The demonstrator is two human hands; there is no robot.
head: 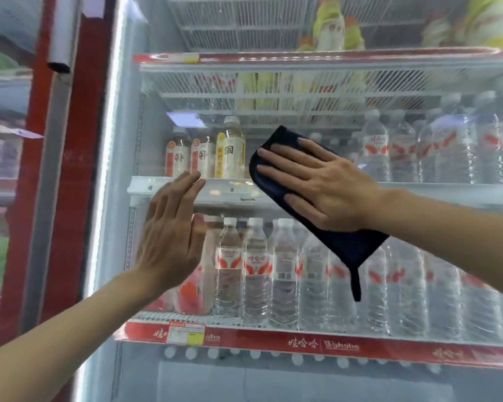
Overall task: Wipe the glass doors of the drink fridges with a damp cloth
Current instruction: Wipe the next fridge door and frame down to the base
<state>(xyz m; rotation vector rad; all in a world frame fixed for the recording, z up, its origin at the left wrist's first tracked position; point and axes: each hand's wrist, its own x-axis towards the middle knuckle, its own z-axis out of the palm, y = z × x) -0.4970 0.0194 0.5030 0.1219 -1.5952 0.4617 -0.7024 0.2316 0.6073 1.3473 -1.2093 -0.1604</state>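
the red shelf strip point(323, 345) low in the drink fridge point(153, 134) reads "娃哈哈" in white, followed by a blurred latin word that looks like "wahaha". further left on the strip only "aha" shows, beside a price tag point(186, 332) too small to read. just above the strip, the water bottles point(256, 265) carry "娃哈哈" in red. higher above it, a yellow-labelled bottle point(234, 152) bears a large "润", and the upper water bottles point(375, 143) repeat "娃哈哈".

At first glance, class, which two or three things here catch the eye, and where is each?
The right hand presses a dark blue cloth flat on the fridge's glass door, mid-picture. The left hand, fingers straight, is raised before the glass, lower left. Behind the glass, water bottles stand in rows, right and below.
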